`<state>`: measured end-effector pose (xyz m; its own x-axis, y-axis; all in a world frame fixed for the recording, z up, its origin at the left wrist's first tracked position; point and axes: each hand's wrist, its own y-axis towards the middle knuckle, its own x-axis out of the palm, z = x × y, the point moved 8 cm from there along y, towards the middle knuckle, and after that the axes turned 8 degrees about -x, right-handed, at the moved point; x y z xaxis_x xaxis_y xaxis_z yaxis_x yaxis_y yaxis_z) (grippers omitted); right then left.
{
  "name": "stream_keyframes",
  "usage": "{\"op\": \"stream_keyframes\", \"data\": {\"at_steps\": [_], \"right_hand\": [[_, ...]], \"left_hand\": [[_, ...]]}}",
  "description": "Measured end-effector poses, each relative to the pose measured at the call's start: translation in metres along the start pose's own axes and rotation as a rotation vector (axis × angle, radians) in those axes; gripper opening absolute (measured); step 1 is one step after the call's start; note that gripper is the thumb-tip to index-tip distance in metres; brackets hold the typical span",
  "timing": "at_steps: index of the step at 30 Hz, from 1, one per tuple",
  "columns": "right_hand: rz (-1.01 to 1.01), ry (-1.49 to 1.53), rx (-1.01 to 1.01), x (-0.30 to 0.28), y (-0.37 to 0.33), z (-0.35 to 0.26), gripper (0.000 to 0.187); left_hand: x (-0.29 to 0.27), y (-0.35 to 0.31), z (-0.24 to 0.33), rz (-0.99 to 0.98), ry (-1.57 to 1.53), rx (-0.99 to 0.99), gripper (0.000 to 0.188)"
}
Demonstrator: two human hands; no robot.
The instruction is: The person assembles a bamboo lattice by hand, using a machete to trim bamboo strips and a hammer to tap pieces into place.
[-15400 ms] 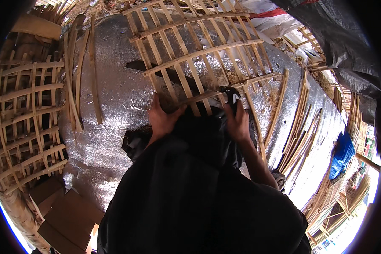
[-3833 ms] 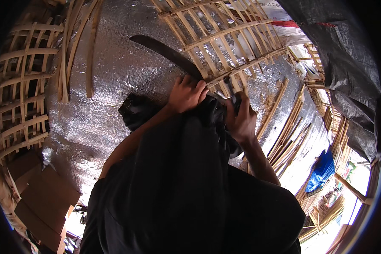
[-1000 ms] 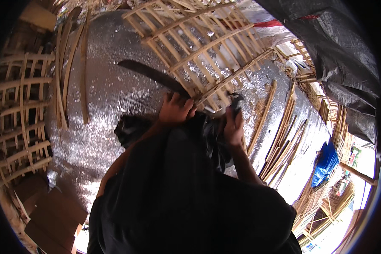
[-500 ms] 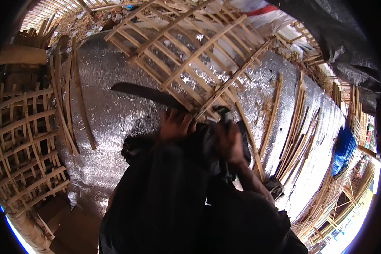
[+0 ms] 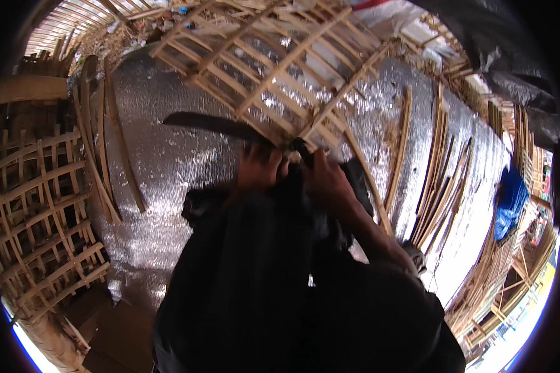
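Observation:
A bamboo lattice panel point(image 5: 280, 68) reaches away from me, its near corner between my hands. A machete point(image 5: 218, 125) with a dark, wide blade points left, its near end beside my left hand point(image 5: 258, 169). That hand's fingers are curled close to the lattice corner; what they grip is hidden. My right hand point(image 5: 328, 183) is closed around a dark tool point(image 5: 302, 151) that meets the lattice corner; its kind does not show clearly. My legs in black clothing lie beneath both hands.
Silvery foil sheeting point(image 5: 152, 137) covers the ground. Loose bamboo strips lie to the left point(image 5: 123, 143) and right point(image 5: 445, 180). Another bamboo lattice point(image 5: 40, 211) stands at the far left. A blue plastic sheet point(image 5: 510, 202) hangs at the right, and black sheeting point(image 5: 519, 87) above it.
My right hand has moved up and left, bringing the dark tool to the lattice corner. My left hand stays nearly in place beside the machete. The view has shifted slightly.

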<state>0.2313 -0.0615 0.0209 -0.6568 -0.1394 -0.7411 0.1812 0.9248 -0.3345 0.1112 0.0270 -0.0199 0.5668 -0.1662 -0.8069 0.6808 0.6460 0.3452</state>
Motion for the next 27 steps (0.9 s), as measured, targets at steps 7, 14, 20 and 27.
{"op": "stream_keyframes", "data": {"at_steps": [7, 14, 20, 27], "right_hand": [[0.366, -0.533, -0.346, 0.019, -0.016, 0.029, 0.036], [0.382, -0.223, -0.274, -0.045, -0.025, 0.017, 0.043], [0.264, 0.162, 0.066, -0.031, -0.028, 0.02, 0.026], [0.281, -0.066, 0.067, 0.012, -0.016, 0.045, 0.034]], "left_hand": [[0.019, -0.013, -0.004, 0.001, 0.057, 0.077, 0.031], [0.01, -0.015, -0.004, -0.064, -0.016, 0.088, 0.037], [0.005, -0.011, -0.001, -0.044, -0.031, 0.104, 0.039], [0.009, -0.01, -0.001, -0.074, -0.062, 0.07, 0.035]]}}
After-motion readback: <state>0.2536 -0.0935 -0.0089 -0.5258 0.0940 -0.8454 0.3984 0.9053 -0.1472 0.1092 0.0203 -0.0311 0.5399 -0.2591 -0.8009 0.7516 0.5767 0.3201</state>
